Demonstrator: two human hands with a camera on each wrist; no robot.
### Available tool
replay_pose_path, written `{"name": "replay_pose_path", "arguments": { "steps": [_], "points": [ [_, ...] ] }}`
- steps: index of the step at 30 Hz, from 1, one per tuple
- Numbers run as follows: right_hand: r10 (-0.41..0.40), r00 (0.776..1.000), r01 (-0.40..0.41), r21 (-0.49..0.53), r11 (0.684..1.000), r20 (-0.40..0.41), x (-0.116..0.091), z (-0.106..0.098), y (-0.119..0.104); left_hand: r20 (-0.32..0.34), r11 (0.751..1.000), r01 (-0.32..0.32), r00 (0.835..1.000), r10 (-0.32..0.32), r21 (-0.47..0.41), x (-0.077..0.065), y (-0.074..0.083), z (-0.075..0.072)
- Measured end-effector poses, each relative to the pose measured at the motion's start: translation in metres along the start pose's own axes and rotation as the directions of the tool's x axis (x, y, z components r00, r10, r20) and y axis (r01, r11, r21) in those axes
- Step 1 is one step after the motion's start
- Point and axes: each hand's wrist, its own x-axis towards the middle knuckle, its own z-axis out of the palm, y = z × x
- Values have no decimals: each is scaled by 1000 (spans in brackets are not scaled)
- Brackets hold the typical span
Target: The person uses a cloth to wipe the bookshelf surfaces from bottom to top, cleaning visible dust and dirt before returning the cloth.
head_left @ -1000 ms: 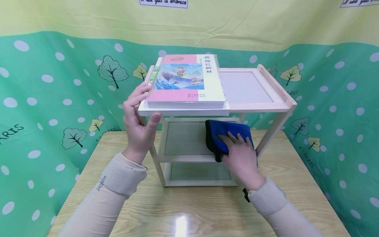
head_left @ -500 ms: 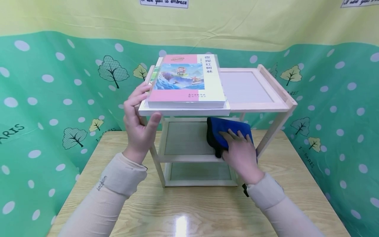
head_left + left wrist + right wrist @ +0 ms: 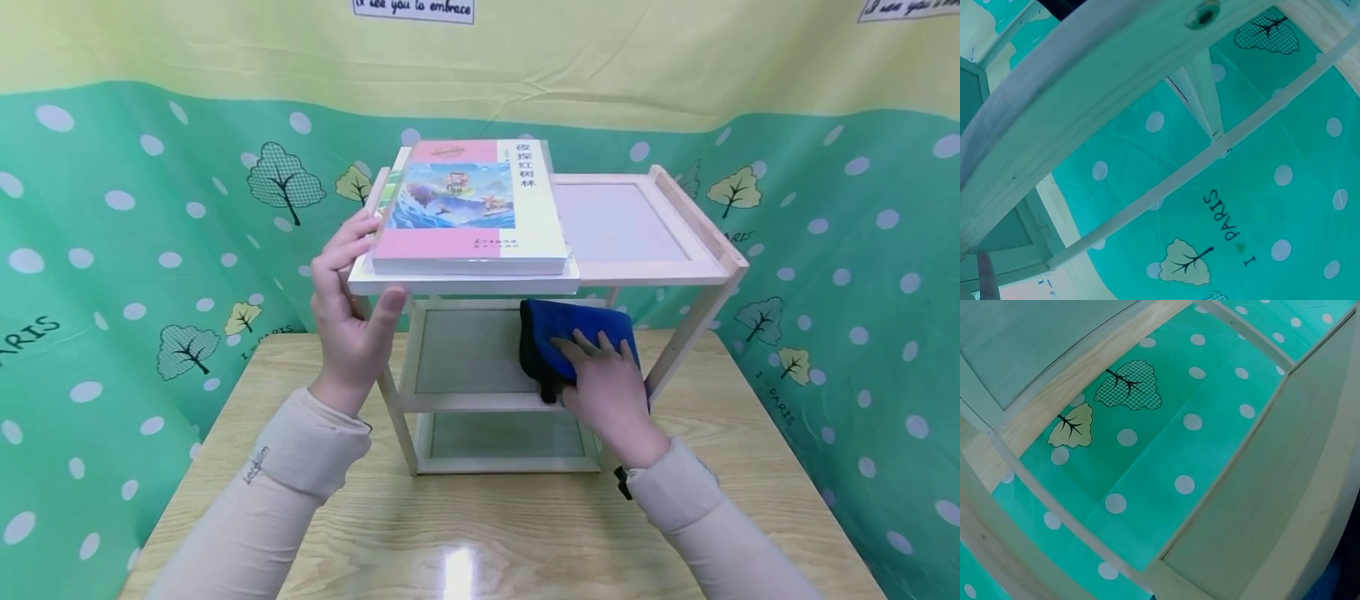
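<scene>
A light wooden three-tier shelf (image 3: 652,272) stands on the table. Two books, a pink and cream one (image 3: 457,243) on a larger white one (image 3: 465,285), lie at the left of its top tier. My left hand (image 3: 351,321) holds the top's left front corner, fingers over the side rail and thumb in front beneath the books. On the middle tier, my right hand (image 3: 607,400) presses spread fingers onto a folded blue cloth (image 3: 577,320) with black edging. The thumb is partly hidden. Only a blue corner of the cloth (image 3: 1325,586) shows in the right wrist view.
The wood-grain table (image 3: 337,533) extends around the shelf legs. The bottom tier (image 3: 506,435) lies under the middle one. A green and yellow printed curtain (image 3: 135,250) hangs behind and at both sides.
The right hand and blue cloth have shifted slightly back on the middle tier, then a touch left with a small shift of the whole view. The left hand keeps its place.
</scene>
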Motion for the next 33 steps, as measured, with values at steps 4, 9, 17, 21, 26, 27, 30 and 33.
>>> {"name": "replay_pose_path", "arguments": {
  "steps": [4,9,17,21,26,27,30,33],
  "points": [
    [-2,1000,1,20,1000,28,-2,-1,1,-2,1000,-2,1000,2,-6,0,0,1],
    [-17,999,16,24,1000,43,-5,-2,2,-5,1000,-1,1000,1,-5,0,-1,2],
    [-68,994,68,6,998,87,-9,-5,3,-14,1000,-2,1000,2,-2,0,-1,3],
    [-90,989,88,21,996,118,-8,-6,0,-17,1000,0,1000,0,5,0,-1,1],
    [-123,983,119,38,992,137,-8,-6,-3,-21,1000,2,1000,-2,5,0,-1,1],
    [-129,982,124,40,991,140,-8,-6,-3,-21,1000,2,1000,-1,4,0,-1,1],
    [-143,979,136,53,989,148,-8,-6,-5,-20,1000,1,1000,-1,5,0,-1,2],
    [-164,975,158,54,986,149,-8,-6,-7,-19,1000,0,1000,0,7,0,-1,2]
  ]
}}
